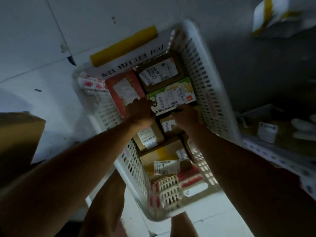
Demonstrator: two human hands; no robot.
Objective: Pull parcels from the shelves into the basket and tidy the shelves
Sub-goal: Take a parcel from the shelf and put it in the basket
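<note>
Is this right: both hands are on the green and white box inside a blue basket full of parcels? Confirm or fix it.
Wrong on one count: the basket is white, not blue. The head view shows it. The rest stands: the left hand and right hand are on the green and white box, among parcels.

There is only the one camera, worn on the person's head, looking steeply down and forward over both outstretched forearms into the white basket standing on the pale floor below. It sits close above the basket, with the shelf edging in at the right. The wide lens bends the edges, and the picture is dim and blurred.
</note>
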